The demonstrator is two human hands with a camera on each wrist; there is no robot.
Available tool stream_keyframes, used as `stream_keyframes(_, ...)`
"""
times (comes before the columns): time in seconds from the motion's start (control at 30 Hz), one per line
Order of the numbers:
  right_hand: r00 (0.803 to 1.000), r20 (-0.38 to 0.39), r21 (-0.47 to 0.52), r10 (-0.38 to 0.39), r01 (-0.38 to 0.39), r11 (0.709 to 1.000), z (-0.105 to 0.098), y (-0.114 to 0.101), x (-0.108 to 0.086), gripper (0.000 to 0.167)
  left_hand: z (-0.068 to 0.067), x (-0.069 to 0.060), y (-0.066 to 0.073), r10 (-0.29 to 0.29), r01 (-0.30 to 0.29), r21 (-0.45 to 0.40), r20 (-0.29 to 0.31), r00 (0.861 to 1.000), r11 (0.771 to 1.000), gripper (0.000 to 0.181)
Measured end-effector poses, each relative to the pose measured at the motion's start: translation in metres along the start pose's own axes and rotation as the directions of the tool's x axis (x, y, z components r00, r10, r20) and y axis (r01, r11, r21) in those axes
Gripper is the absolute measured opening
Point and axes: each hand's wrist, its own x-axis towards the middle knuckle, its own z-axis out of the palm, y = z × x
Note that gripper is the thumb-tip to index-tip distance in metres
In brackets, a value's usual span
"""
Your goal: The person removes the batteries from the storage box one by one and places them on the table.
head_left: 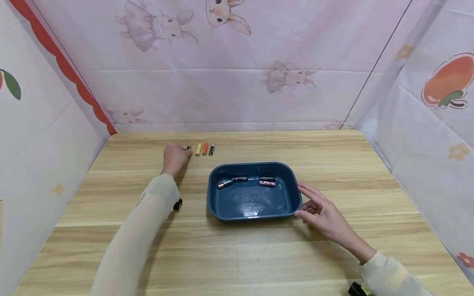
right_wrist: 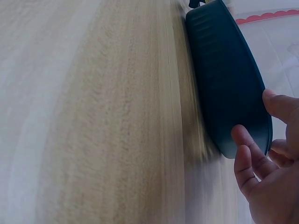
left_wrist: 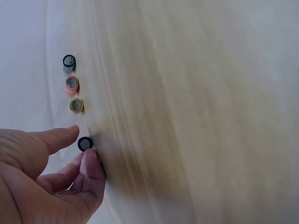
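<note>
My left hand (head_left: 176,158) is at the left end of a row of small batteries near the table's back edge. Its thumb and fingers stand around a black battery (left_wrist: 85,143); a fingertip touches it, while the thumb looks slightly apart. Beside it lie a yellow battery (head_left: 198,149), an orange battery (head_left: 205,149) and a black battery with a silver end (head_left: 212,149). My right hand (head_left: 323,213) holds the right end of a dark blue plastic box (head_left: 255,218), thumb on its rim. Several batteries lie inside, including a pink one (head_left: 267,183) and a black-and-copper one (head_left: 225,184).
The box stands on a light wooden table (head_left: 237,255). Pink rabbit-print cloth (head_left: 237,98) hangs behind the table, and pale printed cloths stand at both sides. A black strap piece (head_left: 177,204) shows at the left wrist, another (head_left: 357,289) at the right.
</note>
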Motion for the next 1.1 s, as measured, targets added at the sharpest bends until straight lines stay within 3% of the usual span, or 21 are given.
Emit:
stream_keyframes(0.4,1.0,-0.002,-0.001,0.003,-0.003,1.0,-0.0003,0.0003,-0.0008,0.065,0.0007,-0.0019,-0.0002,0.032,-0.032,0.015,0.007,0.999,0.999,0.023)
stream_keyframes(1.1,1.0,-0.006,0.001,0.015,-0.015,1.0,0.0002,-0.0004,-0.0002,0.066,0.0094,-0.0025,0.0063,0.027,-0.027,0.001,0.018,0.999,1.0,0.025)
